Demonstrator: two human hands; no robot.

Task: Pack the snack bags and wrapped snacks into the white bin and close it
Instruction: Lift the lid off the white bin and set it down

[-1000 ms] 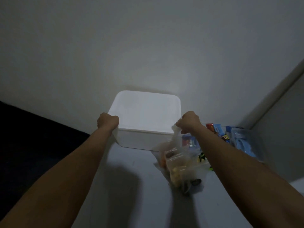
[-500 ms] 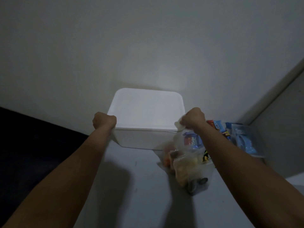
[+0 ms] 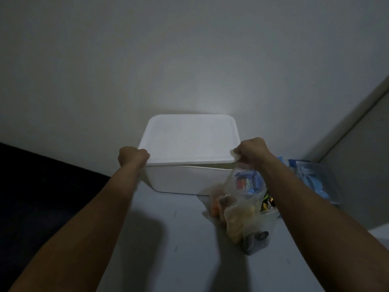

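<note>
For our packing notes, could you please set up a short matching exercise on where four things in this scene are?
Things:
1. lid
2. left hand
3. clear snack bags
4. blue packets

Places or states:
A. far right, near the corner
B. near edge raised off the bin
C. on the table, right of the bin
D. at the lid's near left corner

Pairs: 1-B, 2-D, 3-C, 4-A

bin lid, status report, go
Left hand and right hand grip the lid at its near corners, front edge lifted off the white bin. Snack bags unpacked beside it.
</note>
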